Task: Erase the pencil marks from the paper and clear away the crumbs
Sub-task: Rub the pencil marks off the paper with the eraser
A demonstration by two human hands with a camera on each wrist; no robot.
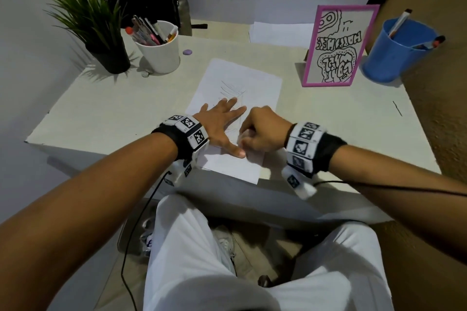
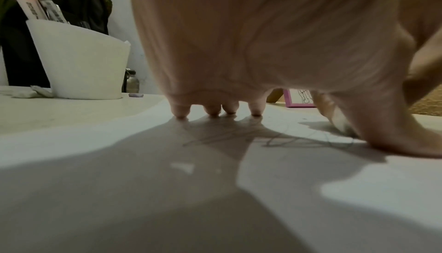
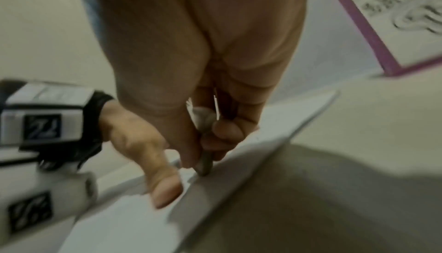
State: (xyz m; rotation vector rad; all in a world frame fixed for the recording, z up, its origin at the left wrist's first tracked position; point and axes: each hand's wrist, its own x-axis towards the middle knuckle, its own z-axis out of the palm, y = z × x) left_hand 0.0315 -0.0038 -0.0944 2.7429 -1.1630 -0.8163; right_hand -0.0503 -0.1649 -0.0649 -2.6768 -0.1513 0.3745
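Note:
A white sheet of paper (image 1: 249,83) with faint pencil scribbles (image 1: 231,88) lies on the pale table (image 1: 113,108). My left hand (image 1: 222,118) lies flat on the sheet, fingers spread and straight, thumb stretched toward me. From the left wrist camera its fingertips (image 2: 215,112) press the paper (image 2: 358,191) beside pencil lines (image 2: 275,140). My right hand (image 1: 260,131) is curled just right of the left thumb, pinching a small greyish eraser (image 3: 205,160) whose tip touches the paper (image 3: 143,219). The right wrist view is motion-blurred. I see no crumbs clearly.
At the back left stand a white cup of pens (image 1: 159,45) and a potted plant (image 1: 101,33), with a small purple lump (image 1: 187,52) beside the cup. A pink-framed drawing (image 1: 336,45) and a blue cup (image 1: 396,48) stand at the right. Another sheet (image 1: 280,33) lies behind.

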